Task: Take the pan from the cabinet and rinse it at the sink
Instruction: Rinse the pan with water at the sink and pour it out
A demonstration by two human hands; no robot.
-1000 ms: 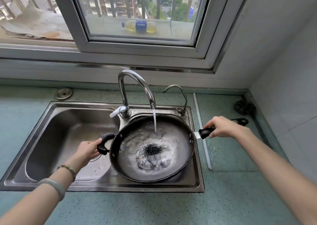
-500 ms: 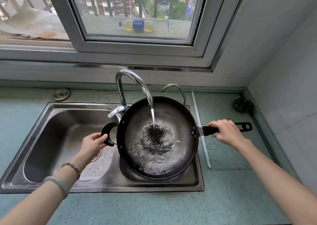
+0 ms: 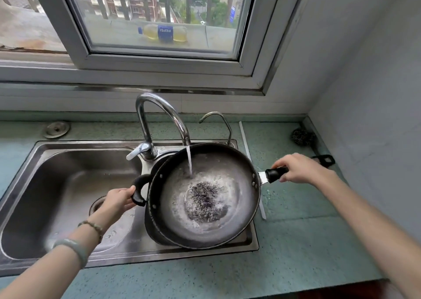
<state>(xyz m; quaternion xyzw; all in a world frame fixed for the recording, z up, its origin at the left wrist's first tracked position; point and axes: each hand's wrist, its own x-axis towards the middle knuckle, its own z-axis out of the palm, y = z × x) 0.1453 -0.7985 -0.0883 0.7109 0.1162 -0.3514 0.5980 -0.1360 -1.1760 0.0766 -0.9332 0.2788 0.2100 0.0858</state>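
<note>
While water from the faucet (image 3: 159,114) hits the pan (image 3: 205,196), left hand (image 3: 118,201) clasps its loop handle and right hand (image 3: 298,167) its long handle.

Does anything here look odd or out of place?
Mostly the bottle: it lies on its side on the ledge outside the window, an unusual spot. The pan has a dark speckled patch at its centre, residue or wear, under the running water. Nothing looks spilled.

Bare forearms; left wrist wears a pale-green bangle (image 3: 74,247) (possibly jade) and beaded bracelet (image 3: 92,226).
</note>
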